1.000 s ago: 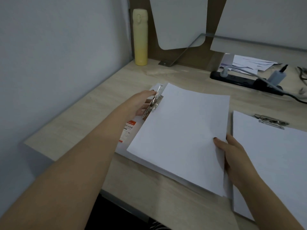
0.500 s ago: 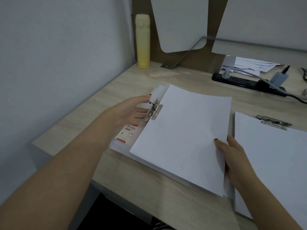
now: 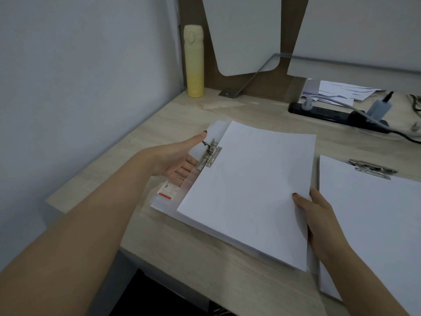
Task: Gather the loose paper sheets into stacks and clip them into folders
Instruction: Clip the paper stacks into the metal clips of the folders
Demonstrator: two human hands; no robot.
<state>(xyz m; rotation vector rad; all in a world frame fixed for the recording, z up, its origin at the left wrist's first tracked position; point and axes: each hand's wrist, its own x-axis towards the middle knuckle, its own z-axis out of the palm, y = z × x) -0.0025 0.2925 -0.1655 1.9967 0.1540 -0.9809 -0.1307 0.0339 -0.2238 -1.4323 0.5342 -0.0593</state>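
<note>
Paper stack (image 3: 248,185) being held on an open folder (image 3: 167,202) by two hands

At the far left, a yellow bottle (image 3: 194,62) is being kept upright at the back of the surface (image 3: 182,254). The left hand (image 3: 175,159) is being held out with fingers nearly straight, just beside the folder's metal clip (image 3: 209,155); whether the thumb is touching the clip cannot be told. The paper stack is being rested on the folder, its left edge right by the clip. Its right edge is being pinched by the right hand (image 3: 319,215), thumb on top and fingers tucked under. Further right, a second folder (image 3: 373,215) with paper under its own clip is being left lying flat, and a black power strip (image 3: 330,114) is being kept behind it.
</note>
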